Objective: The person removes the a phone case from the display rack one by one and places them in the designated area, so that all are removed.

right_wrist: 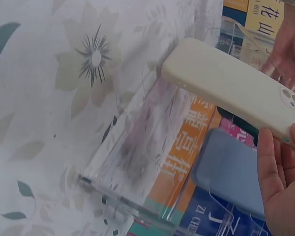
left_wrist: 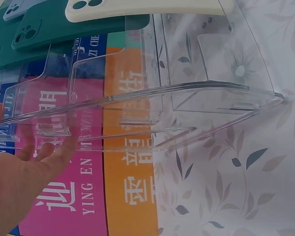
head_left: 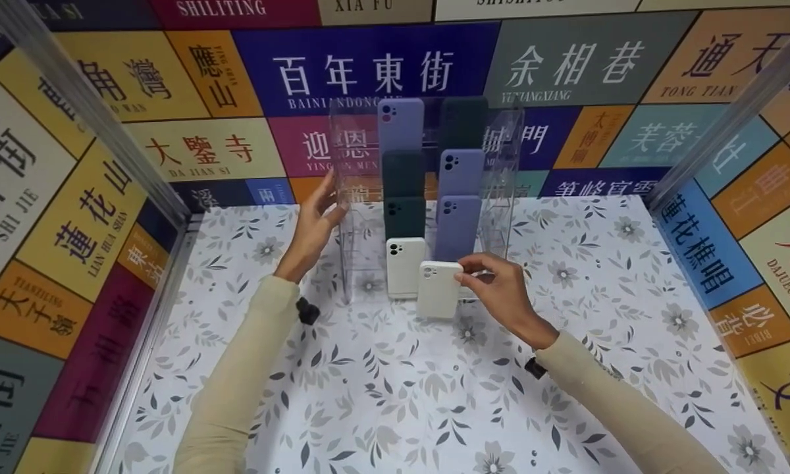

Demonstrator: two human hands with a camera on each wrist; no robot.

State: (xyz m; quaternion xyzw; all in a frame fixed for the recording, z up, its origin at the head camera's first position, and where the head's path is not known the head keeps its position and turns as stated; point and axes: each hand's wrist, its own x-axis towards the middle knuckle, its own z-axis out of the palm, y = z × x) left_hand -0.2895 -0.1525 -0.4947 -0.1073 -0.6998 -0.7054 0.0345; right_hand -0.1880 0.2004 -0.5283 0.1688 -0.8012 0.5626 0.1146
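Between thumb and fingers my right hand (head_left: 500,286) pinches a white phone case (head_left: 438,293) by its upper right edge, at the front of a clear acrylic display stand (head_left: 344,263). My left hand (head_left: 316,224) touches the stand's left side, its fingers partly behind the clear panel. Another white phone case (head_left: 405,266) stands in the stand's bottom left place. Above it are two dark green phone cases (head_left: 404,217) and a purple phone case (head_left: 401,128). The right column holds purple phone cases (head_left: 459,224) below a dark green phone case (head_left: 465,122).
A white tablecloth (head_left: 395,408) with grey flowers and leaves covers the table. Panels of colourful Chinese lettering (head_left: 362,69) rise behind and on both sides. Metal posts (head_left: 105,105) stand at the back corners. Each wrist wears a small black device (head_left: 308,311).
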